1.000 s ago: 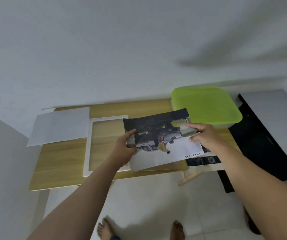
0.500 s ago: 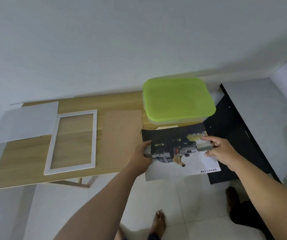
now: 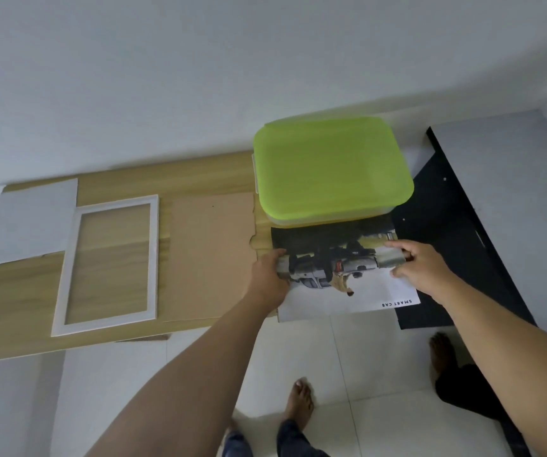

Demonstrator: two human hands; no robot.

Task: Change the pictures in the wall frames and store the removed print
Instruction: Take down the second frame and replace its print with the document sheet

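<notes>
While my left hand point(image 3: 267, 275) and right hand point(image 3: 420, 267) pinch the car print point(image 3: 341, 268) by its side edges just in front of the green-lidded box point(image 3: 328, 169), I judge storing is underway. Next, that lid must come off

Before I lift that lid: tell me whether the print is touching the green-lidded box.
Cannot tell. In the head view the print's far edge meets the base of the green-lidded box, but no gap or contact shows plainly; both hands hold the print.

Head camera looks steeply down, apparently close above the table point(image 3: 199, 179).
</notes>
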